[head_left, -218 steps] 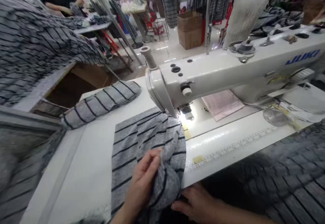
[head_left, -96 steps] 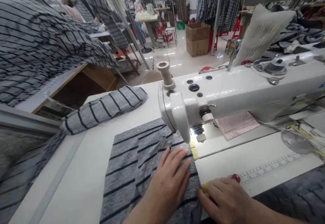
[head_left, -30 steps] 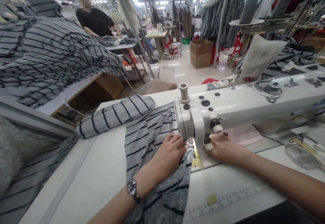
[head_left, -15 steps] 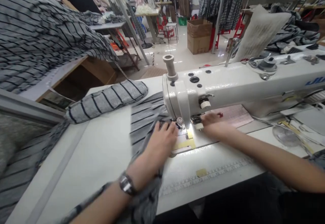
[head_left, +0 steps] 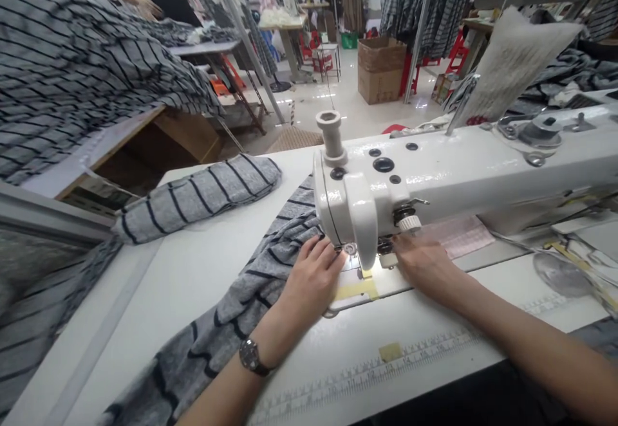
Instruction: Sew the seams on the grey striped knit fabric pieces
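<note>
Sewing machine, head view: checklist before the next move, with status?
1. Left hand at striped fabric: ok.
2. Striped fabric lying flat: not ok, bunched in folds.
3. Right hand clear of sewing machine: not ok, reaching in under its arm.
4. Needle area lit: ok.
5. Striped fabric under the needle: cannot tell, hand and machine head block the view.
6. Printed ruler uncovered in front: ok.

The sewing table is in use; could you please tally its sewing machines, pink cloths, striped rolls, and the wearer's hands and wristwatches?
Sewing machine: 1
Pink cloth: 1
Striped roll: 1
Hands (left hand touching striped cloth, right hand): 2
Wristwatch: 1
Total: 6
</note>
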The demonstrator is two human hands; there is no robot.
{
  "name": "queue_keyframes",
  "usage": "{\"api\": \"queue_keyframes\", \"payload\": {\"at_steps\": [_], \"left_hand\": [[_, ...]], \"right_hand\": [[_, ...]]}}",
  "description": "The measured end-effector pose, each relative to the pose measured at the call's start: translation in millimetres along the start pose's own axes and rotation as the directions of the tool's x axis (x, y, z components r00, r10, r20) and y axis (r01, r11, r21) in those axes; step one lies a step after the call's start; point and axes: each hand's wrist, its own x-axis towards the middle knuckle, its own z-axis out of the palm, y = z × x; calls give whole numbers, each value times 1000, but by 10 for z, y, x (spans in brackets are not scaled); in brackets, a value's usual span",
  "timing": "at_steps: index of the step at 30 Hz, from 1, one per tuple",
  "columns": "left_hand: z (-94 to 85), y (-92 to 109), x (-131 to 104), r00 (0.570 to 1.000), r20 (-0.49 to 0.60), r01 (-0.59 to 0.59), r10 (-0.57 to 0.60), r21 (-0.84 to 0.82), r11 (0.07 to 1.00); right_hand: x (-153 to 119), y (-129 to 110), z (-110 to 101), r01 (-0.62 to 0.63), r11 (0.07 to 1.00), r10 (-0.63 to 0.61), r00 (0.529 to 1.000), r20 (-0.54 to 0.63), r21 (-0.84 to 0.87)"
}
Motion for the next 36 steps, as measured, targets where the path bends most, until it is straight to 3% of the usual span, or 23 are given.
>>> {"api": "queue_keyframes", "payload": {"at_steps": [4,7,10,12,14,17,20,23,28,36], "left_hand": [[33,-32,41,999,33,-28,28,6,1000],[37,-55,82,995,95,-5,3,16,1000],[-63,-108,-38,987,112,108,-118,87,990],[-207,-95,-274,968,120,202,-221,154,967],[-388,34,-593,950,131,253,-284,213,944],[-635,449,-1018,951,144,233,-275,252,939],[-764,898,-1226,957,117,238,-265,207,949],[-763,1163,-1270,955,59,283,-292,128,951],[-665,1255,-1260,929,-49,365,-366,-35,930],[-689,1205,-1216,918,-25,392,-395,-81,916]], "right_hand": [[33,34,-18,-207,975,206,978,30,83],[24,37,-105,-220,969,219,975,18,116],[-117,18,-166,-76,988,78,997,-7,137],[-263,-20,-166,78,994,-73,996,-60,82],[-396,-105,-155,170,985,-167,980,-104,21],[-489,-370,-183,203,973,-195,978,-79,109],[-435,-707,-292,226,954,-242,968,65,197],[-292,-933,-416,203,965,-242,932,270,163],[-73,-1049,-533,106,969,-198,874,444,224],[-24,-1139,-458,114,964,-206,889,409,238]]}}
